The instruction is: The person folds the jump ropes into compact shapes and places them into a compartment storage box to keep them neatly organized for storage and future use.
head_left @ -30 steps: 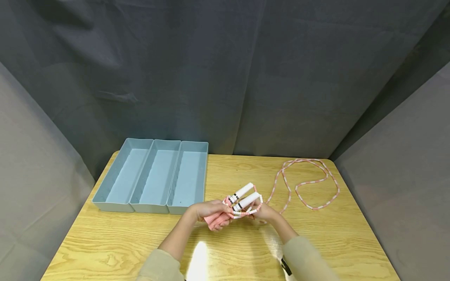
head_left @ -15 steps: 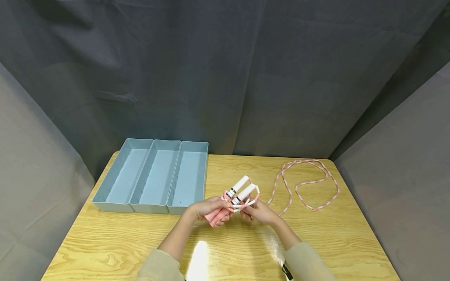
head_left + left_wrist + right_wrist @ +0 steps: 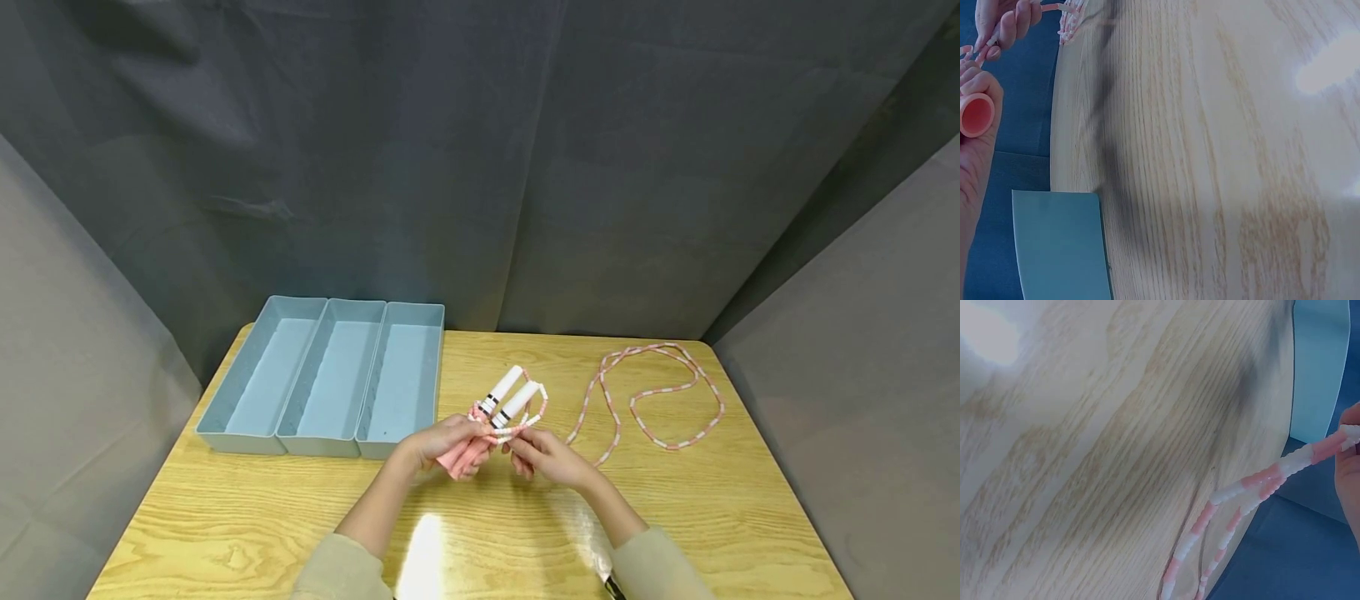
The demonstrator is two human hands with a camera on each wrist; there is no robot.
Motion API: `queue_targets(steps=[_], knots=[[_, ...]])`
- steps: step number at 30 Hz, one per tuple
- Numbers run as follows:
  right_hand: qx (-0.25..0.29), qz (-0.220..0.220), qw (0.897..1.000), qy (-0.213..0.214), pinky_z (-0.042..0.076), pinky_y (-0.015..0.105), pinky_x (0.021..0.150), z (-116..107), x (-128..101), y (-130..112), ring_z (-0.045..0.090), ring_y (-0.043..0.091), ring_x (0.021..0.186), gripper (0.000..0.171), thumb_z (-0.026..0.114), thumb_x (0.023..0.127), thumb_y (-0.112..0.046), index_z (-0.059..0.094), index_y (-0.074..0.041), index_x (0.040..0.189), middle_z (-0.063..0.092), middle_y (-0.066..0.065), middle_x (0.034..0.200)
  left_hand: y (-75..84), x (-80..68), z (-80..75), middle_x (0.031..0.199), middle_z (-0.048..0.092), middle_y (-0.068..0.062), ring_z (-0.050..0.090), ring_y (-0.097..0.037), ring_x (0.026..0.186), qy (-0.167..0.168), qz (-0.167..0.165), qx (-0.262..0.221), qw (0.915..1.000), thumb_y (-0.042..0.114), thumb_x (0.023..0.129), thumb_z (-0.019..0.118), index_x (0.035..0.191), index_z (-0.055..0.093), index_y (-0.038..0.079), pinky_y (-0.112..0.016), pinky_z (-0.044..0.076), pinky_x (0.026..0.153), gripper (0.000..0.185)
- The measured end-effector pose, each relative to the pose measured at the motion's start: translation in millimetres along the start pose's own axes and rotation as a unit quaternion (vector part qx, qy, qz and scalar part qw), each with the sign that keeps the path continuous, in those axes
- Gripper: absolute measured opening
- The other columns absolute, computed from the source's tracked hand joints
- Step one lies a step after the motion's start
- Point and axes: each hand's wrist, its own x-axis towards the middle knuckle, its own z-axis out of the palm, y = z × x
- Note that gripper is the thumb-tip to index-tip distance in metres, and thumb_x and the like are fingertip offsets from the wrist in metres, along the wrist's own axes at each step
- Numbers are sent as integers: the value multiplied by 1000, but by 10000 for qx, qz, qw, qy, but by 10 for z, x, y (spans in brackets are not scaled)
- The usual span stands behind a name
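Observation:
A beaded jump rope in pink and white takes up the middle and right of the table. My left hand (image 3: 448, 442) grips its two pink-and-white handles (image 3: 517, 404) side by side, white ends pointing up and away. Some rope is looped around the handles. In the left wrist view, the hollow pink end of one handle (image 3: 976, 117) shows below the fingers. Close beside, my right hand (image 3: 553, 458) pinches the beaded rope (image 3: 1260, 481), two strands of which trail from it in the right wrist view. The rest of the rope lies in loose loops at the table's right.
Three light-blue bins (image 3: 318, 447) stand side by side at the table's left, near its back edge. A small black item (image 3: 613, 588) shows beside the right sleeve. Dark cloth (image 3: 450, 167) hangs behind the wooden table (image 3: 225, 517).
The handles in the left hand have shifted slightly up and to the left. My right hand has come out from behind the looped rope and now pinches it nearer the left fingers.

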Motion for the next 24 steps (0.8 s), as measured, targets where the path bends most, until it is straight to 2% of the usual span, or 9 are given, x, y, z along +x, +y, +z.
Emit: queue_targets(steps=[4, 8, 14, 18, 24], knots=[[-89, 43, 9999, 78, 43, 21, 45, 21, -20, -192, 47, 17, 51, 20, 35, 96, 2, 53, 8, 94, 50, 25, 64, 5, -1, 5, 60, 52, 1, 48, -7, 44, 33, 69, -57, 10000, 31, 90, 45, 87, 55, 6, -21, 40, 41, 27], [-128, 266, 9995, 143, 40, 19, 43, 28, -25, -243, 45, 12, 48, 22, 36, 98, -3, 55, 5, 92, 51, 24, 63, 9, 2, 4, 59, 52, 1, 47, -8, 45, 314, -10, -209, 9993, 34, 88, 49, 89, 54, 5, -21, 40, 42, 29], [-129, 519, 9985, 111, 38, 18, 42, 9, -36, -302, 43, 13, 46, 24, 35, 99, -9, 56, 2, 92, 52, 26, 62, 56, -15, 22, 59, 51, 0, 46, -9, 46, 396, 64, -190, 9990, 25, 93, 40, 87, 53, 5, -21, 41, 44, 25], [-94, 460, 9989, 32, 38, 17, 42, -18, -47, -324, 43, 9, 46, 24, 35, 99, -8, 56, 3, 94, 51, 24, 61, 33, 6, 10, 59, 50, 0, 46, -9, 46, 469, 85, -219, 9986, 27, 93, 42, 89, 52, 4, -22, 40, 43, 26], [-24, 416, 9990, -142, 37, 17, 42, -66, -106, -392, 43, 9, 47, 22, 36, 97, -2, 55, 9, 98, 49, 30, 64, 41, 9, -17, 61, 50, 0, 44, -9, 46, 621, 192, -317, 9974, 29, 92, 42, 85, 51, 5, -23, 39, 44, 26]])
